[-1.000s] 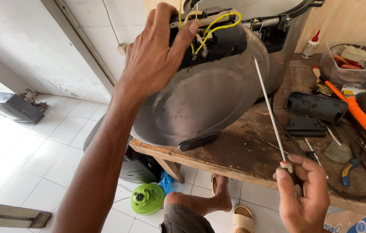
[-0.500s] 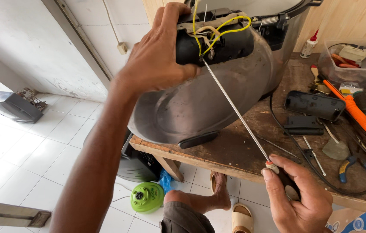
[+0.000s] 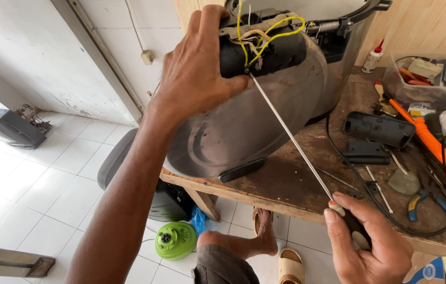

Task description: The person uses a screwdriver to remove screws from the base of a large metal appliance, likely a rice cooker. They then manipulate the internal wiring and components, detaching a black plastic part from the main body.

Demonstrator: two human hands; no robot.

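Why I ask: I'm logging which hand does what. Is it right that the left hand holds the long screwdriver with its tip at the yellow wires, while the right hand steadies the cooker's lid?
Not quite: the hands are swapped. In the head view the right hand holds the long screwdriver with its tip at the yellow wires, while the left hand steadies the cooker's lid.

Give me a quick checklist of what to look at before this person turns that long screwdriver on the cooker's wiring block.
1. Left hand steadies the black wiring block: ok.
2. Right hand closed around the screwdriver handle: ok.
3. Tip seated in a screw under the yellow wires: cannot tell, too small.
4. Wires clear of the tip: not ok, they hang right beside it.
5. Cooker body supported on the wooden bench: ok, though it overhangs the edge.
6. Power cord unplugged: cannot tell.
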